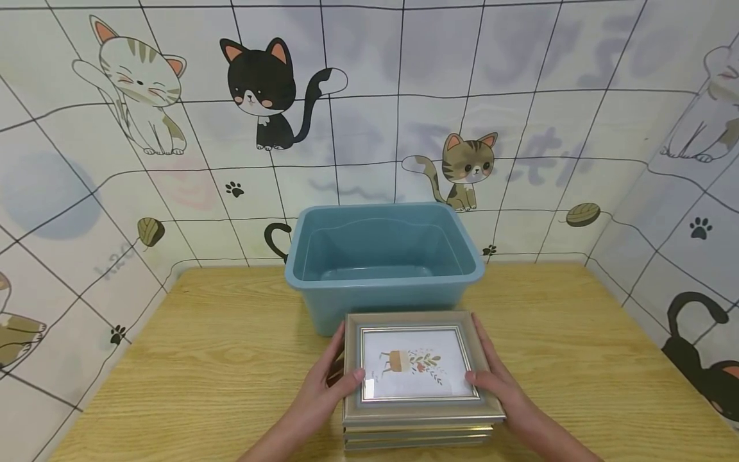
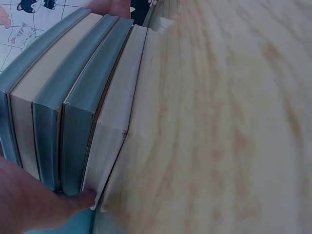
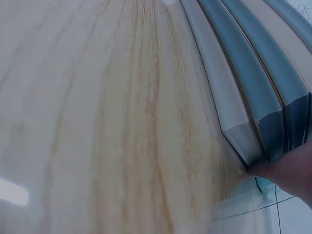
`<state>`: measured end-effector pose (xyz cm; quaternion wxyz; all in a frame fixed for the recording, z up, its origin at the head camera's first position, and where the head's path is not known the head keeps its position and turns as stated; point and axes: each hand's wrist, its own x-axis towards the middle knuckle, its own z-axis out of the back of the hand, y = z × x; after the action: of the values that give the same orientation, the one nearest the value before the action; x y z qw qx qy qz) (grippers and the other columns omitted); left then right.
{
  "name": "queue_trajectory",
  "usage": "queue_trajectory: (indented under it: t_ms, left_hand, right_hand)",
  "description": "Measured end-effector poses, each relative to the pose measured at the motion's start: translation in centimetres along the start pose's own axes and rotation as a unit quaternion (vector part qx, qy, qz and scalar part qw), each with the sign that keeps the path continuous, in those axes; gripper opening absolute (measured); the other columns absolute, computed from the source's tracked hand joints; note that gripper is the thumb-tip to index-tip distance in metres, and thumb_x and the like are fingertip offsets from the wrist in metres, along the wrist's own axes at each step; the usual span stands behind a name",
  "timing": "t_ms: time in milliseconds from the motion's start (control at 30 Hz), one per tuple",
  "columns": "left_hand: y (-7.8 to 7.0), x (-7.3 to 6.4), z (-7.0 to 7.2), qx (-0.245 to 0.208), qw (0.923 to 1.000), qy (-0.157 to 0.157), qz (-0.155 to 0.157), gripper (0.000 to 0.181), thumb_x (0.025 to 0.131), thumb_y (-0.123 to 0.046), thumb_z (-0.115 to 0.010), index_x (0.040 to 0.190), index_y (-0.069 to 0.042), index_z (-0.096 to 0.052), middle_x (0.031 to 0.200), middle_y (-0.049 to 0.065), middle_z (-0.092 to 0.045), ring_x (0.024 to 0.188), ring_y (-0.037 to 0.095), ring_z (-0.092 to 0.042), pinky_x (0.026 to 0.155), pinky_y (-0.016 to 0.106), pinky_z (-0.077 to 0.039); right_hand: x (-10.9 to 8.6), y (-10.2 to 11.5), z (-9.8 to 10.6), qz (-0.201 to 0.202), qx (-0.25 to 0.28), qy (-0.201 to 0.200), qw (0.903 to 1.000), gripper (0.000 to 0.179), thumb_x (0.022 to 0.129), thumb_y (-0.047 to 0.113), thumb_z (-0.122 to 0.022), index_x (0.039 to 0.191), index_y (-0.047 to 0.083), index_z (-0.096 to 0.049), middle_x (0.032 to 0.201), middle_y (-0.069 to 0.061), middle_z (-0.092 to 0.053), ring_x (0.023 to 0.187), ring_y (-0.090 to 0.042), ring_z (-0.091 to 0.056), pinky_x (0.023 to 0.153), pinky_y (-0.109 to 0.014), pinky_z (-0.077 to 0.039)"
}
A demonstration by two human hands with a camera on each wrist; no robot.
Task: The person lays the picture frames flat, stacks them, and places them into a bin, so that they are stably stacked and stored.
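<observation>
A stack of several picture frames (image 1: 416,410) lies flat on the wooden table, in front of a blue plastic bin. The top frame (image 1: 487,404) has a pale gold border around a print of a potted plant, turned sideways. My left hand (image 1: 320,378) grips the stack's left side, its thumb over the top frame. On the opposite side my right hand (image 1: 510,388) holds the stack the same way. Both wrist views show blue-grey and pale frame edges (image 2: 83,141) (image 3: 265,112), with a fingertip at the lowest frame. The far fingers are partly hidden.
The blue bin (image 1: 383,292) stands just behind the stack, its open top facing up. Wooden table (image 1: 231,359) extends to both sides. A cat-patterned wall covering (image 1: 369,128) borders the table at the back, left and right.
</observation>
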<state>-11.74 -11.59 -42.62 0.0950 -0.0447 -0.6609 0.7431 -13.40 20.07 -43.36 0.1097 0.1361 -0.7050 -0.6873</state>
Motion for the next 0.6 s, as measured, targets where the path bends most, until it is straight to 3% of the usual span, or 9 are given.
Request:
queue_trajectory:
  t_ms: [433,600]
  left_hand:
    - [0.10,-0.32,0.02,0.029,0.9995,-0.004,-0.009,0.080,0.100,-0.026,-0.064,0.166,-0.024,-0.020,0.164,0.017,-0.030,0.134,0.042,-0.048,0.105,0.054,-0.042]
    - [0.09,-0.74,0.04,0.019,0.9995,0.000,-0.025,0.082,0.099,-0.023,-0.065,0.166,-0.027,-0.019,0.163,0.017,-0.032,0.136,0.041,-0.045,0.099,0.049,-0.047]
  right_hand:
    - [-0.18,-0.17,0.26,0.012,0.021,0.024,0.9994,0.092,0.096,0.016,-0.051,0.162,0.046,0.007,0.161,-0.026,0.005,0.107,-0.030,-0.056,0.085,-0.040,-0.054]
    - [-0.64,-0.19,0.02,0.042,0.027,0.032,0.9983,0.092,0.097,0.015,-0.051,0.163,0.045,0.006,0.165,-0.021,0.010,0.114,-0.023,-0.055,0.090,-0.036,-0.052]
